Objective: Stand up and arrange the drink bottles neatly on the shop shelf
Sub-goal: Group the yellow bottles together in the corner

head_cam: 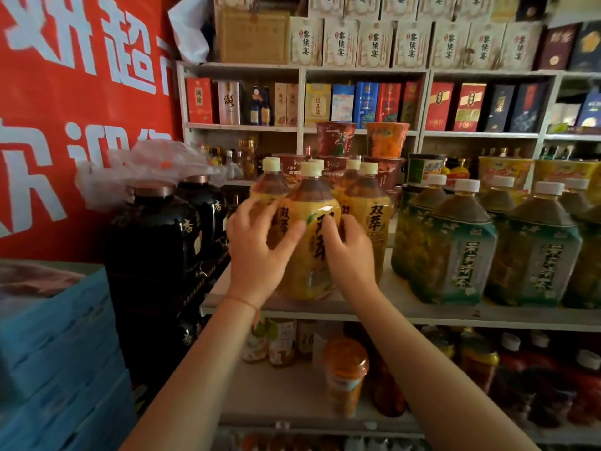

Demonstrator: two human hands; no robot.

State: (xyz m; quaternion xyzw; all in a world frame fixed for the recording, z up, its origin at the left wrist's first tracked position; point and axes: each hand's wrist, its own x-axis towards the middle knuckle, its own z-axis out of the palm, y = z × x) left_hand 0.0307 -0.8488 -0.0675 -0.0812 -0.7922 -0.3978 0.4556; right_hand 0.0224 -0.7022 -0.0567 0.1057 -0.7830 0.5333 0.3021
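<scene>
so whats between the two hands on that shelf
In the head view, the front yellow-label bottle stands upright between the left hand and right hand, both of which grip its sides.

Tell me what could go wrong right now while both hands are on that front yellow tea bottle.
The front yellow bottle stands at the shelf edge; a pull forward might tip it off. The left hand and right hand look blurred from motion, so the grip may be loose. The yellow bottles behind stand very close, so a hard push could topple them.

Dim, soft focus, fisheye-warped edges
</scene>
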